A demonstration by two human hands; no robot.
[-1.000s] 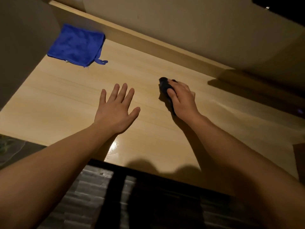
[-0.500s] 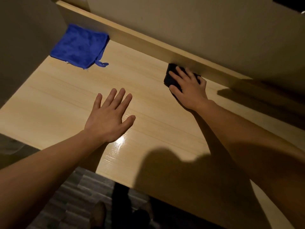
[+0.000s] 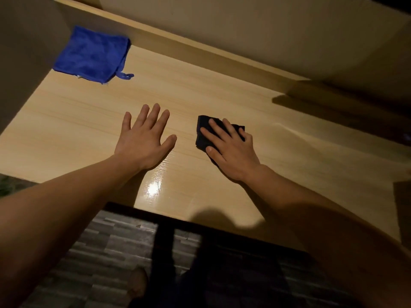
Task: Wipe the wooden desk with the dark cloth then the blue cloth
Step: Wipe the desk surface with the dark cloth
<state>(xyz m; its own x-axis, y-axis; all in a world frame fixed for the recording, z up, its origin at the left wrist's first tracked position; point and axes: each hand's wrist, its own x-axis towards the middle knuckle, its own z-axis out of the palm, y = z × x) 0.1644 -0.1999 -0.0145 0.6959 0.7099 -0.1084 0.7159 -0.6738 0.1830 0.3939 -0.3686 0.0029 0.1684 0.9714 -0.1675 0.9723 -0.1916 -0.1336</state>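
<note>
The wooden desk [image 3: 73,121] is light, with a glossy top. My right hand [image 3: 230,147] lies flat on the folded dark cloth [image 3: 203,135] near the desk's middle, fingers spread over it and pressing it onto the wood. Most of the cloth is hidden under the palm. My left hand [image 3: 143,138] rests flat on the desk just left of it, fingers apart and holding nothing. The blue cloth [image 3: 92,54] lies flat at the far left corner, its hanging loop pointing right.
A raised wooden ledge [image 3: 200,50] runs along the desk's back edge below a beige wall. A dark wall panel [image 3: 20,52] borders the left side. A dark object's shadow sits at the back right. Below the near edge are a black frame and grey floor.
My right hand has slid the dark cloth from the back ledge toward me, to the desk's middle. A second ago it was near this spot. The left hand stayed flat.
</note>
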